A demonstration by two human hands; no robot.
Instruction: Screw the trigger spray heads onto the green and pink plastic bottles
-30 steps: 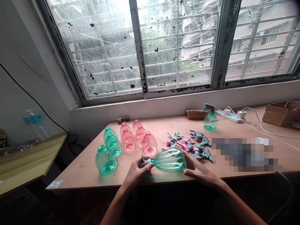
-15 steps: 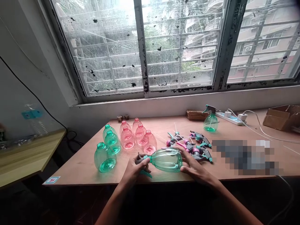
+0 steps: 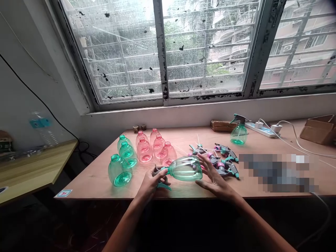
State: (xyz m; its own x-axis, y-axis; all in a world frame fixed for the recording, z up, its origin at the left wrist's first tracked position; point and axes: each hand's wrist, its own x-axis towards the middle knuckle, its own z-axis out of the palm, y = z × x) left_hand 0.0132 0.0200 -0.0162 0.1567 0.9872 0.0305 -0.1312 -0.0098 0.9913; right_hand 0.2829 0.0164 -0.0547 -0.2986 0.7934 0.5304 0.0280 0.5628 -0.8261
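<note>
A green transparent spray bottle (image 3: pixel 185 168) lies sideways above the table's front edge, its neck to the left. My left hand (image 3: pixel 154 180) is closed around its grey and teal trigger head, with the teal lever sticking out below. At the base, my right hand (image 3: pixel 215 178) straddles the bottle, fingertips on the upper side and thumb on the lower. Its fingers are fairly straight, so how firmly they grip is unclear. Behind my right hand lies a pile of grey trigger sprayers (image 3: pixel 223 164) with pink or teal parts.
Open green bottles (image 3: pixel 120 175) and several pink bottles (image 3: pixel 144 150) stand at the left. An assembled green spray bottle (image 3: pixel 238 134) stands at the back right, near a power strip (image 3: pixel 264 130) and a cardboard box (image 3: pixel 319 129). A blurred patch (image 3: pixel 280 175) covers something at the right.
The fingers of my right hand have loosened and straightened at the bottle's base. My left hand keeps hold of the trigger head. The camera view has shifted slightly.
</note>
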